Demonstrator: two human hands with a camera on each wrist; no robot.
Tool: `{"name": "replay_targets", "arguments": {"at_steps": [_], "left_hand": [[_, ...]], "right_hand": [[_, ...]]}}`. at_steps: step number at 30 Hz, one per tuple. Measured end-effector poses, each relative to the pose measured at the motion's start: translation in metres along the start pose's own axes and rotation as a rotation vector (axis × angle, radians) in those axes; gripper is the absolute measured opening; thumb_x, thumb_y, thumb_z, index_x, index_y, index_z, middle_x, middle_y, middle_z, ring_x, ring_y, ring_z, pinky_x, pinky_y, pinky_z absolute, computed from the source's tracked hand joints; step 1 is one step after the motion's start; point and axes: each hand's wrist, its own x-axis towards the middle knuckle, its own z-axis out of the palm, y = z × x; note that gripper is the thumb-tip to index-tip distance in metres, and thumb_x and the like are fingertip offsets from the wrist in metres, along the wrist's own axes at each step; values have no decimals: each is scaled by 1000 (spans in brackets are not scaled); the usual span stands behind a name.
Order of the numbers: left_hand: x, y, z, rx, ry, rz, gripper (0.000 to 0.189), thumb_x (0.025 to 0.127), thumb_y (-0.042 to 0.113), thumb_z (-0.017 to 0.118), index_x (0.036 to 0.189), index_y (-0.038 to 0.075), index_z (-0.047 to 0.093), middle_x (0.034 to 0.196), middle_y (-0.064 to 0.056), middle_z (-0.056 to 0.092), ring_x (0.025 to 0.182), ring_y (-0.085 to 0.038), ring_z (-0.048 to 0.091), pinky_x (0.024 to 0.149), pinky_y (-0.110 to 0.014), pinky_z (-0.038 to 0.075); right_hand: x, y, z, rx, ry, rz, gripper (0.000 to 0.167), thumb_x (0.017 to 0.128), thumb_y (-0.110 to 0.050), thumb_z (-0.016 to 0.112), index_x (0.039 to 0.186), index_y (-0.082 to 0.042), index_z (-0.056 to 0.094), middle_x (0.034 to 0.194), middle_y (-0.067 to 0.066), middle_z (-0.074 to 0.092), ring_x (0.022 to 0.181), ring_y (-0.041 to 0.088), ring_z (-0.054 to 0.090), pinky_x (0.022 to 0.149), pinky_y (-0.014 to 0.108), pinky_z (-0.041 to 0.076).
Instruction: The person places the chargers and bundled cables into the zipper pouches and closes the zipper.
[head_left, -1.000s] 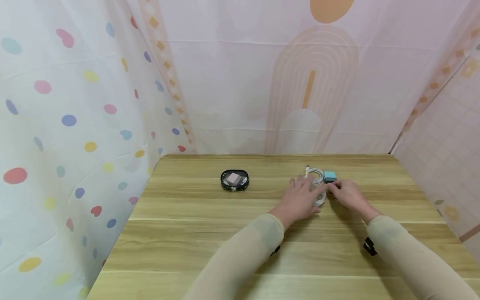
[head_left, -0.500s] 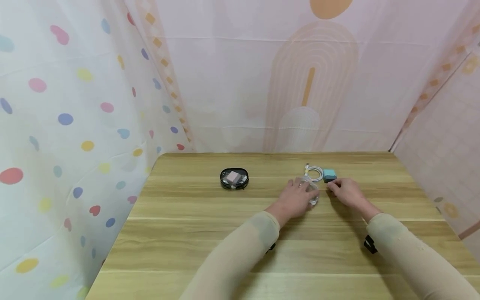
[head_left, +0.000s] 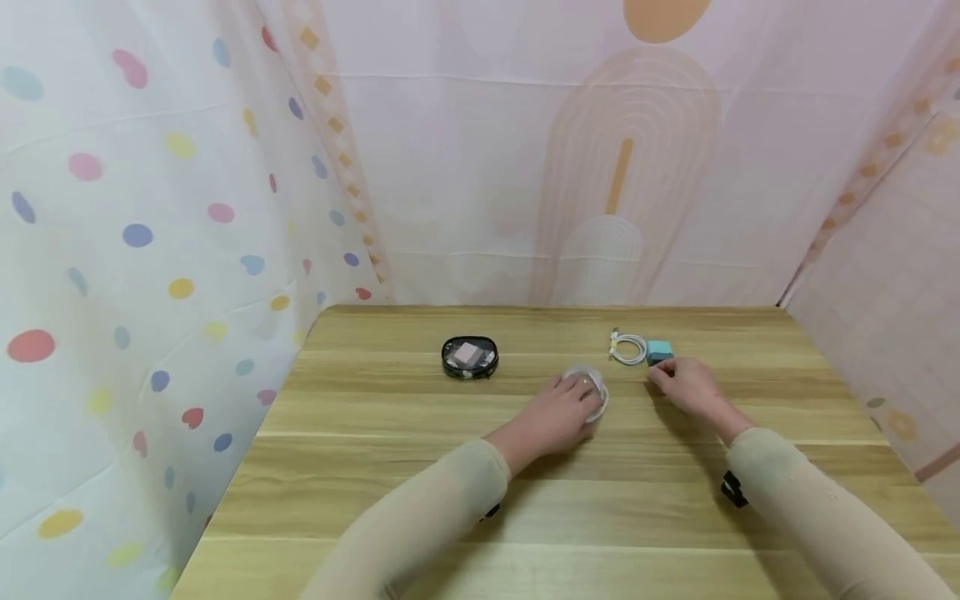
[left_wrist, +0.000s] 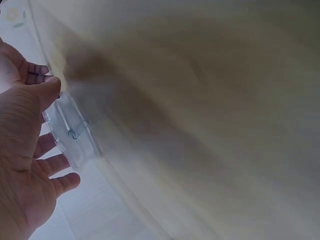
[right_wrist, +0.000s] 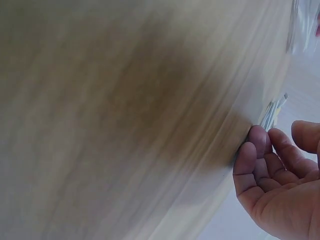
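In the head view my left hand [head_left: 558,414] grips a small clear plastic pouch [head_left: 597,407] with a whitish rim, just above the table's middle. The left wrist view shows that clear pouch [left_wrist: 75,132] between thumb and fingers, with a small metal pull on its side. What lies inside it is unclear. My right hand [head_left: 692,385] rests by the table, fingers loosely curled and nothing visible in them. Its fingertips are beside a small light-blue block [head_left: 659,350] with a dark lower side. Left of that block lies a coiled white cable [head_left: 628,349] with a yellow tie.
A black-rimmed clear pouch [head_left: 469,357] with a pinkish block inside lies left of my left hand. The wooden table [head_left: 390,467] ends at a pale patterned curtain [head_left: 465,167] behind, and a dotted curtain [head_left: 165,333] hangs on the left.
My left hand has moved left and toward me with the clear pouch, away from the coiled cable, which now shows fully. My right hand has stayed nearly in place beside the blue block.
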Motion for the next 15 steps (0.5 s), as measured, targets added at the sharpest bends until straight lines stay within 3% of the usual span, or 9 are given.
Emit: {"name": "replay_targets", "arguments": {"at_steps": [9, 15], "left_hand": [[-54, -30, 5, -113, 68, -26, 43, 102, 43, 70, 137, 18, 66, 147, -3, 66, 145, -27, 56, 123, -47, 46], [-93, -56, 14, -218, 201, -39, 24, 98, 31, 77, 113, 13, 70, 135, -10, 71, 134, -33, 63, 119, -48, 50]], "right_hand": [[-1, -3, 1, 5, -25, -31, 39, 109, -23, 58, 126, 11, 70, 103, 21, 77, 82, 20, 68, 70, 30, 52], [-3, -2, 3, -23, -37, -41, 40, 108, -25, 61, 126, 9, 71, 101, 18, 77, 87, 23, 67, 73, 31, 54]]}}
